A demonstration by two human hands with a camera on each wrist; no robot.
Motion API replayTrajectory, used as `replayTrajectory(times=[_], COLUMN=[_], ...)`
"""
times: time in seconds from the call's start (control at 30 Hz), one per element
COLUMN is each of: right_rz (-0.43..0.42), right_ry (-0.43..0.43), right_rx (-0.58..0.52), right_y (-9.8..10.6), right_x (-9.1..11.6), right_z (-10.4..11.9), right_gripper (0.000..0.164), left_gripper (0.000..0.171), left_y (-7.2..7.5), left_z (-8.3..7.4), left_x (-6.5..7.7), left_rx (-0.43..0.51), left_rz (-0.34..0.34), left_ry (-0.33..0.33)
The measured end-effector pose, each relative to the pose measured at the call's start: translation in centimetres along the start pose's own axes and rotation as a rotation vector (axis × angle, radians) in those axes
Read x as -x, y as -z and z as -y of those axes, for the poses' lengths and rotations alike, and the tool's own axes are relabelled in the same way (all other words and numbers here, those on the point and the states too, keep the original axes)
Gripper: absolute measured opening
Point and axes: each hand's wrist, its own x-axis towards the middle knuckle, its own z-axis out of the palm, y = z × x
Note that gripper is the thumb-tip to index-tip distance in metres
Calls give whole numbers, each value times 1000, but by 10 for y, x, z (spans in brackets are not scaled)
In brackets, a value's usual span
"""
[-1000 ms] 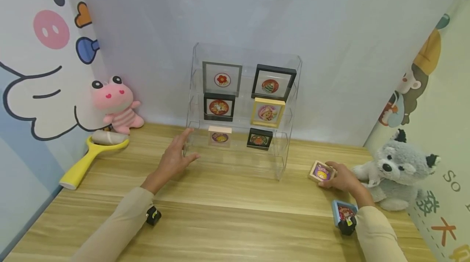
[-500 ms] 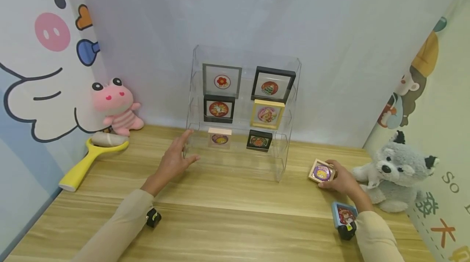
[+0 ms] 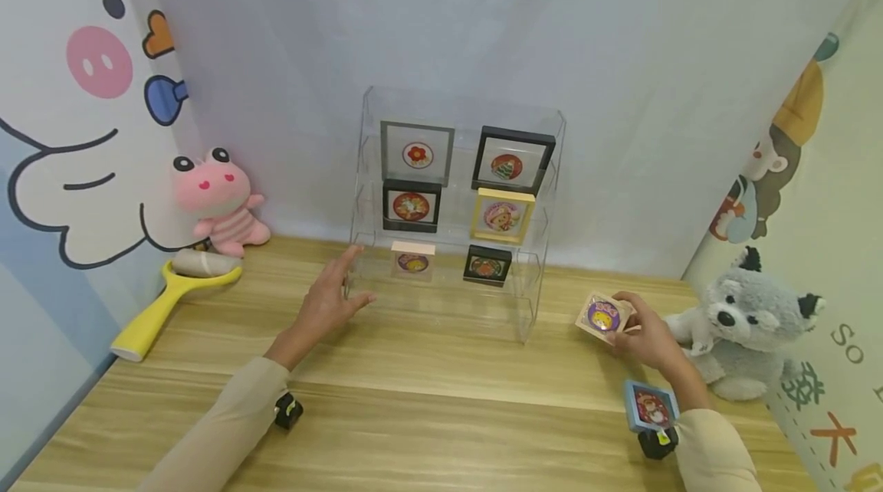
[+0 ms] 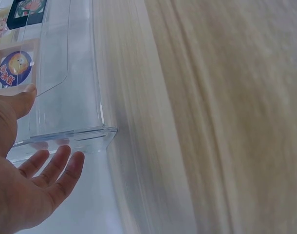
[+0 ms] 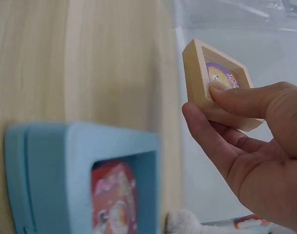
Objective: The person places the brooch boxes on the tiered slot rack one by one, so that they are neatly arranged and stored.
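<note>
A small wooden-rimmed frame (image 3: 602, 316) with a purple and yellow round picture is pinched by my right hand (image 3: 648, 335); in the right wrist view the thumb lies on its front and the fingers are behind it. My left hand (image 3: 326, 302) is at the left end of a clear tiered display stand (image 3: 441, 308), thumb spread from straight fingers, gripping nothing. On the stand's lowest tier are a pale pink frame (image 3: 413, 260) and a small black frame (image 3: 487, 265). A light blue frame (image 3: 651, 406) lies on the table by my right wrist.
Higher tiers bear a grey frame (image 3: 417, 153), a black frame (image 3: 513, 159), another black frame (image 3: 411, 205) and a yellow frame (image 3: 503, 215). At left are a pink plush toy (image 3: 217, 197) and a yellow-handled roller (image 3: 175, 293); a grey plush dog (image 3: 748, 323) sits at right.
My right hand has raised the wooden-rimmed frame slightly and tilted it, its front now facing the head camera more. More of the light blue frame shows. The left hand stays in place.
</note>
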Motion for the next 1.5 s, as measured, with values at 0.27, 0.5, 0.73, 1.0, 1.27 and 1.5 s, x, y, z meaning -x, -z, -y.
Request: replayTrajectory(times=[0.27, 0.5, 0.73, 1.0, 1.27, 1.5], right_rz=[-72, -100, -108, -128, -181, -197], right_ry=[85, 272, 392, 525, 629, 590], right_rx=[-11, 76, 208, 397, 541, 518], right_y=[5, -14, -56, -103, -136, -144], right_x=[6, 10, -4, -29, -50, -49], right_z=[45, 92, 123, 129, 122, 120], right_gripper=[66, 59, 57, 55, 50, 45], left_gripper=[86, 86, 86, 85, 85, 85], left_y=[1, 0, 0, -1, -1, -1], left_z=[-1, 0, 0, 2, 0, 0], left_x=[1, 0, -1, 0, -1, 0], left_rx=[3, 2, -1, 7, -3, -3], left_rz=[-14, -21, -22, -5, -1, -6], left_ry=[-11, -23, -13, -12, -3, -4])
